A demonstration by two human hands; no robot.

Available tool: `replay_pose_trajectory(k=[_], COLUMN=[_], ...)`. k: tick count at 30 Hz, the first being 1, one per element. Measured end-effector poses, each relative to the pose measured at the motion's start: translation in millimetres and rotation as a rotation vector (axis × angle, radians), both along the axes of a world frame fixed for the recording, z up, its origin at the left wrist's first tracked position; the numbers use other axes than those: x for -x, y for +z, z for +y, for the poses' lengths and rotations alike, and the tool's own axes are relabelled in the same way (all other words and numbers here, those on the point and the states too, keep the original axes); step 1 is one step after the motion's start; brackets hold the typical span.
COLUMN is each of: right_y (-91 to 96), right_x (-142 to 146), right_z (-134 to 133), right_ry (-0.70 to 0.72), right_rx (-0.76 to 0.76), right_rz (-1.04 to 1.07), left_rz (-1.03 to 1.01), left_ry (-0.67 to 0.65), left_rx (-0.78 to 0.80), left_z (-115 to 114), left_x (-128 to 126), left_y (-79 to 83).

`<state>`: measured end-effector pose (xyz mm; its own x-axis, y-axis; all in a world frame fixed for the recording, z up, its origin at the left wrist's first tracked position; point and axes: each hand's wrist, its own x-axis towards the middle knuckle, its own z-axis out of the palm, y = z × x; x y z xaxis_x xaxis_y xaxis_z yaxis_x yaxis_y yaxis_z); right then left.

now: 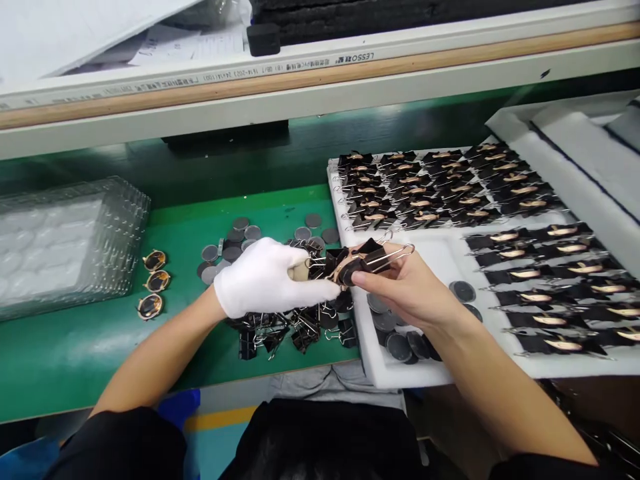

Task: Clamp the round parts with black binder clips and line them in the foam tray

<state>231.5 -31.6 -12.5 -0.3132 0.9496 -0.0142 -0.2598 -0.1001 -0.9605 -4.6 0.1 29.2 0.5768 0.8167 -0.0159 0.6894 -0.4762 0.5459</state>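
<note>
The left hand [277,280] and right hand [410,287] are gripping a clipped piece [346,269], fingers [320,291] pinched. Loose clips [305,330] are lying nearby.

Black clips [336,261], white glove [273,279], green tabletop [100,360].

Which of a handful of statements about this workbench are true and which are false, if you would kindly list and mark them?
1. Both hands wear white gloves. False: only the left hand does; the right hand is bare.
2. Both hands are at a piece fitted with black binder clips. True.
3. Three gold-rimmed rounds lie on the green bench. True.
4. The clear trays lie right of the white tray. False: the clear trays are at the picture's left, the white tray at its right.
5. Loose dark discs lie in the white tray. True.
6. The white tray holds no clips. False: rows of clipped pieces sit in it.
</note>
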Motion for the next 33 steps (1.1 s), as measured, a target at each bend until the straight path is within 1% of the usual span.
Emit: replay_pose_trajectory(k=[3, 9, 11, 14, 16, 19, 22, 25, 28, 30, 33], right_y=[0.5, 2.5, 5.1, 7.6, 6.4, 2.0, 0.2, 2.8, 4.4, 3.0, -1.4], right_x=[-0.7, 0.5, 1.1, 0.2, -1.8, -4.8, -5.5, -3.5, 0.7, 4.1, 8.9], right_z=[-0.3, -3.3, -3.5, -0.7, 2.9, 7.9, 9.7, 8.4, 6.0, 4.4, 3.0], right_ry=[0.028, 0.032, -0.001, -0.115, -0.167, -0.191, -0.186, -0.166, -0.151, -0.157, -0.197], right_rx=[0.004, 0.025, 0.050, 0.087, 0.112, 0.118, 0.097, 0.094, 0.135, 0.162, 0.160], right_rz=[-0.010, -0.015, 0.019, 0.122, 0.160, 0.141, 0.119, 0.112, 0.092, 0.100, 0.131], left_rz=[-0.002, 0.024, 0.008, -0.034, -0.073, -0.140, -0.165, -0.163, -0.165, -0.157, -0.131], left_ry=[-0.010, 0.005, 0.017, 0.060, 0.057, 0.010, -0.005, 0.000, 0.008, 0.026, 0.060], left_rx=[0.042, -0.028, 0.023, 0.145, 0.215, 0.304, 0.350, 0.361, 0.349, 0.342, 0.283], left_z=[-5.4, -13.8, -13.4, -11.0, -9.8, -10.0, -10.7, -10.2, -9.4, -9.1, -8.0], left_x=[-5.7, -12.6, -13.6, -13.8, -13.4, -12.7, -12.7, -13.7, -15.3, -16.3, -16.1], left_y=[1.8, 0.3, -1.0, -2.1, -2.3, -2.4, -3.7, -6.3, -8.4, -8.7, -7.5])
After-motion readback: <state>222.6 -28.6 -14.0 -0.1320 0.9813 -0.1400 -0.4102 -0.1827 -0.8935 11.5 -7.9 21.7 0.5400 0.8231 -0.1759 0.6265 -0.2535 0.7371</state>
